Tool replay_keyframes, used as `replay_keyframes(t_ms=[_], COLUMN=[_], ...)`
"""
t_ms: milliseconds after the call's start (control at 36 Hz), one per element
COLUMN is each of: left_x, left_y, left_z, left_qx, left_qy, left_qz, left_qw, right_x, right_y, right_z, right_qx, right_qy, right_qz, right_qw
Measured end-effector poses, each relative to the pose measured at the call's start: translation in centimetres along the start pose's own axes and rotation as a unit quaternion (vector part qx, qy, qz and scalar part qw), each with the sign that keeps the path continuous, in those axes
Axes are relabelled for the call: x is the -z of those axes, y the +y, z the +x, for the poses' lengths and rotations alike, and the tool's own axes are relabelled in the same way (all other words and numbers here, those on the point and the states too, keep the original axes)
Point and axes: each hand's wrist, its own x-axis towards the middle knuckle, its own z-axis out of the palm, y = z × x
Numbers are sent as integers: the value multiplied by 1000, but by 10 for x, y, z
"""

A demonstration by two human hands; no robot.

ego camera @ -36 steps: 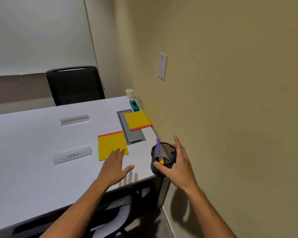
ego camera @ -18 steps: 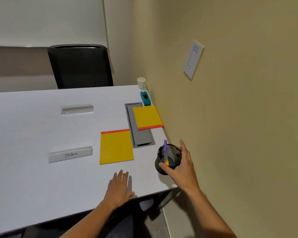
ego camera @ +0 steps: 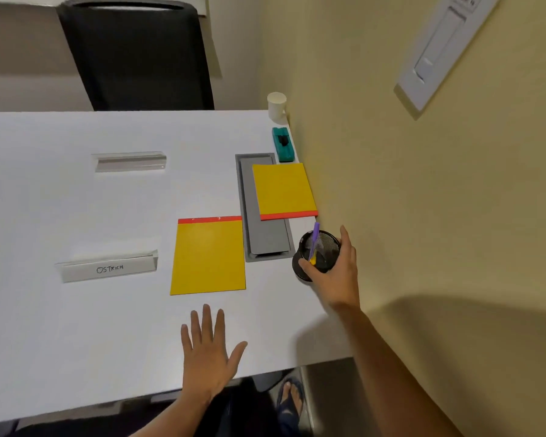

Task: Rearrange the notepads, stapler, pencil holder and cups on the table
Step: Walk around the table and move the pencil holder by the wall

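A: Checking progress. Right hand [ego camera: 334, 272] wrapping round the black mesh pencil holder [ego camera: 317, 255], thumb on the near rim, fingers curling behind on the wall side. Holder sitting by the bench's [ego camera: 60, 200] right edge, just beside the grey cable tray [ego camera: 265, 241]. Whether resting on the surface or slightly lifted, cannot tell. Purple pen [ego camera: 313, 241] w/ yellow end sticking up inside.

B: Left hand?

A: Left hand [ego camera: 208, 351] lying flat near the front edge, fingers spread, gripping nothing.

B: Remaining items?

A: Near notepad [ego camera: 208, 257], yellow w/ red strip at the far end, lying left of the tray. Far notepad [ego camera: 282, 190], red strip at the near end, overlapping the tray's right side, close to the wall. Teal stapler [ego camera: 283, 145] beyond it, along the wall. White cup [ego camera: 276, 105] at the far right corner; only one cup showing.

B: So how far along?

A: Judging early to mid. Holder step looking underway, not finished. Notepads, stapler, cup prob. still needing handling; final layout not given, so hard judging.

B: Any writing?

A: Near name card [ego camera: 108, 268] reading "OSTRICH", handwritten. Far name card [ego camera: 128, 160] showing no text from this side. Wall switch plate [ego camera: 438, 52] carrying small print at the top, too blurred for reading. No brands visible.
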Motion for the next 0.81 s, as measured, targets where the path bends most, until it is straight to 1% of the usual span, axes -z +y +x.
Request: replay_keyframes(t_ms=[167,333,556,667,806], left_x=[-2,-1,-1,-1,-1], left_y=[3,2,3,2,3], left_z=[0,-1,5,5,5], left_qx=[9,11,17,15,15], left_qy=[20,13,2,6,4], left_qz=[34,38,32,22,21], left_qw=[999,999,999,1000,1000], right_x=[-24,-39,-49,-50,-51], right_y=[21,33,45,47,49], right_z=[33,48,60,62,58], right_qx=[17,30,19,9,-8], right_qy=[8,54,79,82,65], right_qz=[14,-4,-26,-47,-64], right_qw=[1000,998,996,995,996])
